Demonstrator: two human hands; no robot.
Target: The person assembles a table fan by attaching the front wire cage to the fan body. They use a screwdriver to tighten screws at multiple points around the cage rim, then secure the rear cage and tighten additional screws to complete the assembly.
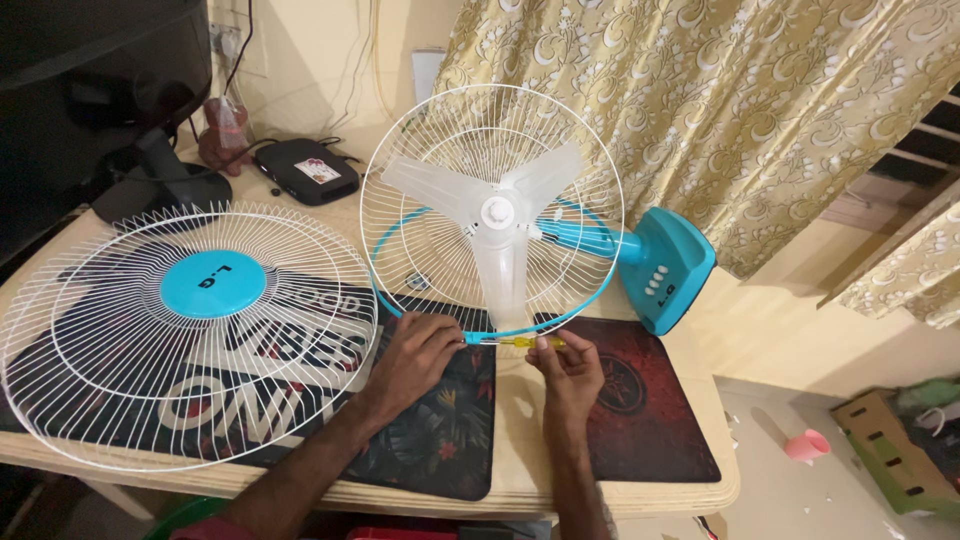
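Near edge: both forearms come up over the front of the wooden table (620, 480), which is covered by dark printed mats (440, 440). Right hand (567, 372) is curled closed around a yellow-handled screwdriver (520, 342), thumb on top, shaft pointing left toward the bottom of the fan's blue rim ring (580, 305). Left hand (418, 352) sits just left of that, fingers bent and pinching at the ring's lowest point where the screwdriver tip meets it; whether it grips a small part there is too small to tell. The table fan (660, 265) lies on its side at mid-table, teal base and button panel to the right, rear wire guard (440, 130) standing upright on edge, with translucent white three-blade propeller (497, 215) mounted at centre. Left of the hands, well apart from the fan, the detached front wire guard (190, 335) with a teal round centre cap lies flat on the mats. Farther back: a black set-top box (305, 170), a dark monitor stand (160, 185), cables up the wall, a patterned beige curtain (720, 110) behind the fan. Right, on the floor: a pink cup (806, 445) and a cardboard box (885, 450).
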